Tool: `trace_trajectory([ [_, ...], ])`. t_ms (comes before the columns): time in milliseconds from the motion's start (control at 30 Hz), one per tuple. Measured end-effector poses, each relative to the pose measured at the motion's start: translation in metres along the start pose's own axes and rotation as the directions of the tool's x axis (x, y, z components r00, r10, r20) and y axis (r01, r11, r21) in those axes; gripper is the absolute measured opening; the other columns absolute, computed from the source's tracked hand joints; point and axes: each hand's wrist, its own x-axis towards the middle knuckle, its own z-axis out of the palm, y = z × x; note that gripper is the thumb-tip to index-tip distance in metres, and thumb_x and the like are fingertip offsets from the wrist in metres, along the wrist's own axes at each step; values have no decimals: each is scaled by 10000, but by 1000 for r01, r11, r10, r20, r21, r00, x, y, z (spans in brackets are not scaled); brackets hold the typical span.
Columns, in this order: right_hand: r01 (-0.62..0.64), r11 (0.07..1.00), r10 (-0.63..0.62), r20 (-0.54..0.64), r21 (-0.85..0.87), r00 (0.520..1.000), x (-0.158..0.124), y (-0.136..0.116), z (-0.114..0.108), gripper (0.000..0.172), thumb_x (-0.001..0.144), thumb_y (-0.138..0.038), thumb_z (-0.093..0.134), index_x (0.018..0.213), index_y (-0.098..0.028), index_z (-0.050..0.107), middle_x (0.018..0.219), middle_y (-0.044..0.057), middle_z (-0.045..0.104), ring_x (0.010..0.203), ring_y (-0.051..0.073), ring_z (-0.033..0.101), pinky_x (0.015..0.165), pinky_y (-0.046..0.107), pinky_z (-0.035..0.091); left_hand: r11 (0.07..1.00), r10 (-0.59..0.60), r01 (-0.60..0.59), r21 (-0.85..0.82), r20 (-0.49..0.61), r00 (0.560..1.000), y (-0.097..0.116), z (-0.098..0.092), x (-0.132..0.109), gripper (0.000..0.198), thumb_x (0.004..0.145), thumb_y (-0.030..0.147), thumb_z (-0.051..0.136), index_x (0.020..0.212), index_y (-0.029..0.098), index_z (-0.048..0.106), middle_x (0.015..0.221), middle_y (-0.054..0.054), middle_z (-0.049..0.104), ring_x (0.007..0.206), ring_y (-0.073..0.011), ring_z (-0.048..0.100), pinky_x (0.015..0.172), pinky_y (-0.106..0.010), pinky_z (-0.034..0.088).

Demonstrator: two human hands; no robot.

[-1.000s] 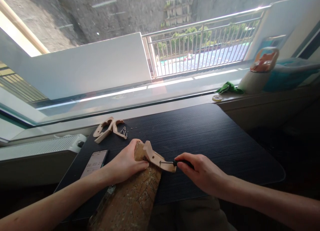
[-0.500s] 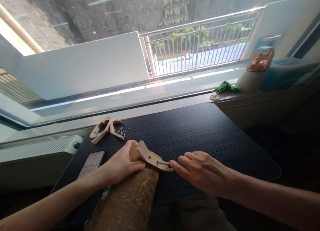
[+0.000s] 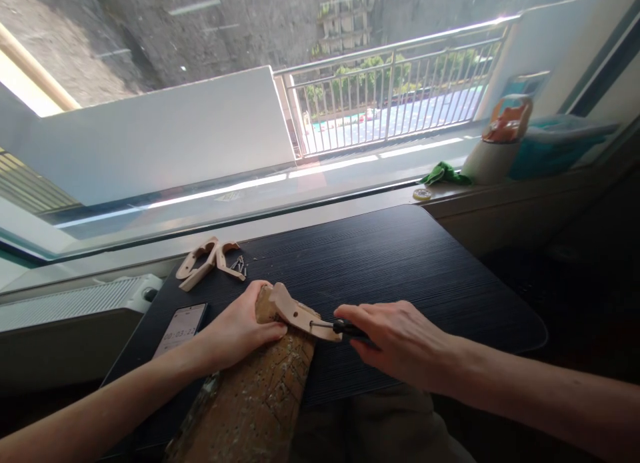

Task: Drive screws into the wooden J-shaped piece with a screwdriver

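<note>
My left hand is wrapped round the end of a worn wooden log, its thumb lying along the near face. Against that end sits a pale curved wooden hook with a hole in its side. My right hand grips a screwdriver by its black handle, the forefinger stretched along it. The thin metal shaft reaches left to a second hole in the hook. Whether a screw is at the tip is too small to tell.
More pale wooden hooks lie at the table's far left, beside several screws. A phone showing a timer rests on the black table. On the windowsill are a green cloth, a small round yellow-edged item and a white container.
My right hand's fingers have loosened and shifted on the screwdriver, so more of its black handle shows. The left hand keeps its hold on the log. The whole view has moved slightly.
</note>
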Motion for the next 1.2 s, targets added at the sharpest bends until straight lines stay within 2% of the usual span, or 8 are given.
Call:
trace_trajectory([
  [133, 263, 917, -276, 0, -299, 961, -1, 2, -4, 241, 888, -145, 415, 1097, -201, 521, 790, 11, 585, 655, 140, 508, 542, 278, 288, 999, 5, -4, -35, 25, 1000, -1, 0, 1, 515, 624, 348, 635, 1060, 180, 421, 952, -41, 641, 930, -263, 606, 844, -378, 446],
  [233, 289, 907, -304, -1, -307, 953, 1, 4, 1, 235, 892, -135, 402, 1091, -179, 520, 781, 19, 573, 658, 141, 499, 547, 277, 302, 999, -11, 11, -31, 11, 1000, 0, -1, 1, 501, 625, 325, 629, 1061, 181, 429, 961, -45, 642, 954, -271, 596, 850, -386, 442],
  [400, 9, 995, -2, -72, 100, 997, 5, 2, 18, 228, 901, -235, 397, 1039, -195, 575, 766, 15, 619, 651, 115, 550, 580, 240, 350, 999, -25, 24, -30, -9, 1000, 2, -1, 0, 496, 626, 302, 621, 1066, 186, 424, 942, -42, 640, 918, -268, 609, 808, -372, 463],
  [567, -305, 852, 305, 71, 426, 950, 4, -1, 18, 302, 894, -374, 385, 1042, -218, 598, 659, -9, 625, 589, 121, 558, 524, 230, 351, 999, 10, -10, -46, -1, 1000, 1, 0, -1, 487, 635, 313, 615, 1064, 180, 426, 932, -43, 637, 904, -264, 614, 819, -384, 457],
  [767, -51, 998, 51, 12, 40, 999, 2, -5, -5, 280, 854, -263, 478, 1128, -240, 529, 778, -9, 632, 669, 145, 576, 566, 258, 336, 1000, 3, -3, -15, -20, 1000, 4, 0, -4, 521, 619, 338, 633, 1068, 172, 426, 899, -36, 638, 884, -268, 617, 801, -377, 463],
  [900, 253, 924, -261, 13, -288, 965, 2, -2, -12, 234, 892, -155, 412, 1087, -208, 530, 805, 17, 584, 668, 139, 519, 549, 277, 301, 1000, -7, 7, -24, 1, 1000, 2, -1, -3, 542, 635, 344, 629, 1098, 175, 403, 937, -41, 633, 932, -269, 606, 826, -376, 457],
  [1000, 318, 894, -331, 12, -317, 943, 5, 2, -7, 218, 903, -144, 384, 1062, -174, 530, 783, 24, 571, 663, 139, 497, 552, 280, 305, 1000, -21, 21, -8, 0, 1000, 1, -1, -2, 546, 631, 339, 634, 1098, 173, 404, 952, -44, 630, 945, -267, 599, 831, -366, 451],
  [1200, -79, 981, 86, -33, 179, 996, 8, 5, 14, 252, 910, -310, 383, 1021, -185, 572, 780, 18, 647, 651, 125, 565, 575, 243, 347, 998, -54, 53, -42, -24, 998, 5, -1, -3, 500, 619, 285, 612, 1073, 175, 431, 936, -36, 637, 894, -251, 611, 788, -350, 466],
])
